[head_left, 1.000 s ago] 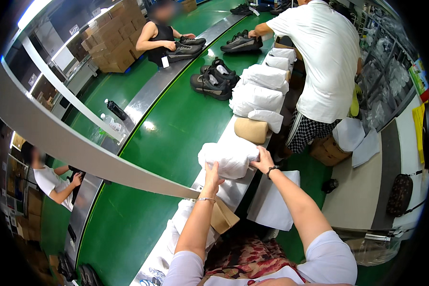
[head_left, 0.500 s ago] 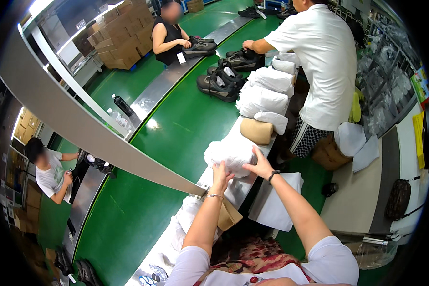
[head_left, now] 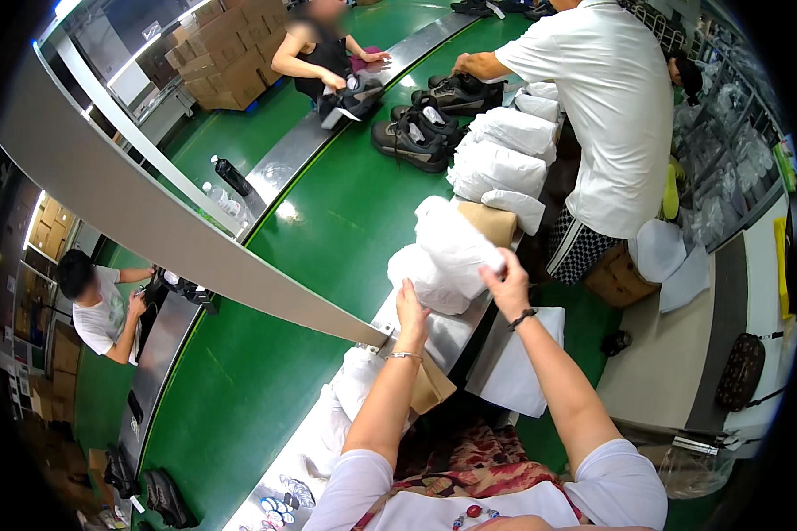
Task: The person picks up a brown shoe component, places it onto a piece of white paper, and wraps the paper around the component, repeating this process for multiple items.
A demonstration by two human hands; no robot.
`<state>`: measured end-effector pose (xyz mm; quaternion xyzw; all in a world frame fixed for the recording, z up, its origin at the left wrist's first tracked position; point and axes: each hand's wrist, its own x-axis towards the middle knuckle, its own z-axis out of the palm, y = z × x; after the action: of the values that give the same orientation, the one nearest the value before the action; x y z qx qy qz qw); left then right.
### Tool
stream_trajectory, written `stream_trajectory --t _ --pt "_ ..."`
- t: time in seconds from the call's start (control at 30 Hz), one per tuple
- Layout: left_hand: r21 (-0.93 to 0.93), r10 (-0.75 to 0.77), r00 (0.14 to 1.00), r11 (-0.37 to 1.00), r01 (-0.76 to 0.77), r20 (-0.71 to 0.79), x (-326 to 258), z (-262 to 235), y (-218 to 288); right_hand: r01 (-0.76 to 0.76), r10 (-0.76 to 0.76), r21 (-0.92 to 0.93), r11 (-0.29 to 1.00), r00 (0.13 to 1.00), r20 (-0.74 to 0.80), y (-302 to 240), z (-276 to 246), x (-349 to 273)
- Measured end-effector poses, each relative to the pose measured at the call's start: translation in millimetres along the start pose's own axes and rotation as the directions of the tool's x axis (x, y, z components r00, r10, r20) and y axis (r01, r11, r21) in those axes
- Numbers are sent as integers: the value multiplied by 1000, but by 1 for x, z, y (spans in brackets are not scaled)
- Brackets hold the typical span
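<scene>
The right hand (head_left: 510,292) is pinching the near end of the tilted upper white bundle (head_left: 456,241) between thumb and fingers! The left hand (head_left: 412,316) is touching the lower white bundle (head_left: 427,281), its grip hard to tell. Both are sitting over the metal counter (head_left: 454,338), looking light, soft-wrapped, maybe slippery; cupping their thick middles is seeming safest.

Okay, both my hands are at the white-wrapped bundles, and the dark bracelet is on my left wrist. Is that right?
Not quite: the head view shows the dark bracelet on your right wrist. The rest holds: your left hand and right hand are both at the white-wrapped bundles.
</scene>
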<state>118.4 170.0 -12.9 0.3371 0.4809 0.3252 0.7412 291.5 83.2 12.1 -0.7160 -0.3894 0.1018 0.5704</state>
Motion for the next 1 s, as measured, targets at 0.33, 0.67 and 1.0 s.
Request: stream_trajectory --t 0.33,0.67,1.0 --pt "-453 129 934 891 38 332 -15 76 50 -97 63 176 980 980 190 -53 -36 -10" --pt "-383 46 985 924 22 166 -16 81 51 65 -110 163 985 952 286 -67 -56 51" --pt "-26 -31 942 999 42 335 -150 -23 -25 300 -305 -337 892 951 40 -71 -78 132"
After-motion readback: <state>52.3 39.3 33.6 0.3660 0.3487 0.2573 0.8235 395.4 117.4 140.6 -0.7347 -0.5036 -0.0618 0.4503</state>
